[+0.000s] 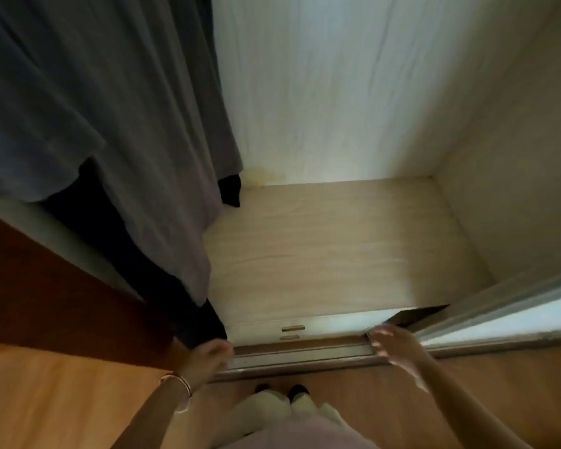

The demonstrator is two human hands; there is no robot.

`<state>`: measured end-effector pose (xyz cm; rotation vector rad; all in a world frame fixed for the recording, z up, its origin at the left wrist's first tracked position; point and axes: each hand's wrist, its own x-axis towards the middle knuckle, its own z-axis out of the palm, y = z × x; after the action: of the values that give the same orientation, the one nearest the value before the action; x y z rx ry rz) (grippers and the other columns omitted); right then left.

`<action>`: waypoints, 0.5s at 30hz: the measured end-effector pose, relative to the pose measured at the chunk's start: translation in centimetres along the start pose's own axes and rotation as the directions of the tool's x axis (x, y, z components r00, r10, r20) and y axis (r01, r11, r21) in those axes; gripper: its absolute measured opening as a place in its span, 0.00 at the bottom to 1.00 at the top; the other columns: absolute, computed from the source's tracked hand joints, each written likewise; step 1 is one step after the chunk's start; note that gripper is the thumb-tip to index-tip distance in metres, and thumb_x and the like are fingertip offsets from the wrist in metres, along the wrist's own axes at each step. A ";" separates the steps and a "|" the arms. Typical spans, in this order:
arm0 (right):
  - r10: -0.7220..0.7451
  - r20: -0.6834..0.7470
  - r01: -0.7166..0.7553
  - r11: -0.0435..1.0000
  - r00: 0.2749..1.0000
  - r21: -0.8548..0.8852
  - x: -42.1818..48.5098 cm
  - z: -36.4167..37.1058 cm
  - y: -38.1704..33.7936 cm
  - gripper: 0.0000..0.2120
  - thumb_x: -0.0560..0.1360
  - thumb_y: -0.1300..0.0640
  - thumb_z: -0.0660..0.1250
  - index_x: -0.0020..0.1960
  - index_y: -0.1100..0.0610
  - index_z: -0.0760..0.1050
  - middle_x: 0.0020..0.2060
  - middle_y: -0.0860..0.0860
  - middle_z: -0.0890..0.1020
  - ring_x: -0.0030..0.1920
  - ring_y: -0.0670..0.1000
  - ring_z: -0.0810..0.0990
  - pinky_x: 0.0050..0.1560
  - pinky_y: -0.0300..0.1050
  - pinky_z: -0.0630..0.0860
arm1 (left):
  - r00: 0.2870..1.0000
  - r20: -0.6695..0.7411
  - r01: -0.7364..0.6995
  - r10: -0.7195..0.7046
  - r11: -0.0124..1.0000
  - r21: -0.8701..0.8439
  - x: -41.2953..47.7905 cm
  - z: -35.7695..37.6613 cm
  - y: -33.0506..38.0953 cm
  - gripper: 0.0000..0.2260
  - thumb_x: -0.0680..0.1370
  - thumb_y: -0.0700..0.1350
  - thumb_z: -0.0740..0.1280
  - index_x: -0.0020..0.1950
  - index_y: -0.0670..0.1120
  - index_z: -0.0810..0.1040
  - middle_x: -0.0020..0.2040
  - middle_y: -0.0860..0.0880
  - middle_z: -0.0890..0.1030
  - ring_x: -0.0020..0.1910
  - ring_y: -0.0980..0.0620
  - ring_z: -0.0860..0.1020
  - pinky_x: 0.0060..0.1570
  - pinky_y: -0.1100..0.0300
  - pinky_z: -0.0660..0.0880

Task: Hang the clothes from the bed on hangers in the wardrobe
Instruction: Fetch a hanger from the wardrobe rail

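The person stands at the open wardrobe (337, 247), both hands low near the sliding-door track (305, 354). The right hand (392, 346) is spread open, fingers (378, 335) loose and blurred, holding nothing. The left hand (209, 356), with a bangle (178, 384) at the wrist, is partly curled beside a dark hem; whether it pinches the cloth I cannot tell. The hanging grey garments (110, 124) lie up and to the left of the left fingers, long axis running down toward them, so the left hand is nearer. Neither bed nor clothes awaiting hanging are visible; presumably they lie behind the person.
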<state>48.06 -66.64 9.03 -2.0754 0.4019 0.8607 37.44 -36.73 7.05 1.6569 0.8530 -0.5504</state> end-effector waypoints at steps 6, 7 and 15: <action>-0.578 0.006 0.578 0.815 0.816 -0.029 -0.7 -1.5 -19.4 0.08 0.77 0.60 0.60 0.49 0.51 0.77 0.50 0.55 0.82 0.49 0.52 0.79 0.48 0.40 0.70 | 0.826 -0.082 -0.559 0.557 0.829 -0.004 -6.0 -4.9 14.3 0.07 0.77 0.42 0.63 0.48 0.54 0.77 0.48 0.59 0.79 0.47 0.67 0.78 0.47 0.78 0.71; -0.663 0.014 0.663 0.749 0.749 -0.015 -1.9 -1.4 -22.3 0.08 0.76 0.60 0.61 0.48 0.50 0.77 0.50 0.53 0.82 0.50 0.51 0.79 0.47 0.39 0.70 | 0.762 -0.103 -0.641 0.639 0.767 0.018 -7.9 -5.5 16.7 0.07 0.77 0.44 0.64 0.47 0.56 0.77 0.46 0.60 0.80 0.45 0.69 0.78 0.49 0.77 0.72; -0.985 -0.096 0.988 0.150 0.146 -0.032 -15.6 -3.9 -40.0 0.10 0.76 0.56 0.63 0.57 0.52 0.77 0.52 0.44 0.81 0.53 0.41 0.78 0.53 0.32 0.72 | 0.049 -0.324 -0.994 0.945 0.078 0.076 -23.3 -9.5 31.0 0.05 0.72 0.43 0.68 0.47 0.49 0.79 0.41 0.55 0.84 0.45 0.62 0.82 0.45 0.74 0.75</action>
<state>60.62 -46.00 44.66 -1.7494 -0.9274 -0.1276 46.07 -36.46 46.06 1.7313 -0.2614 0.8105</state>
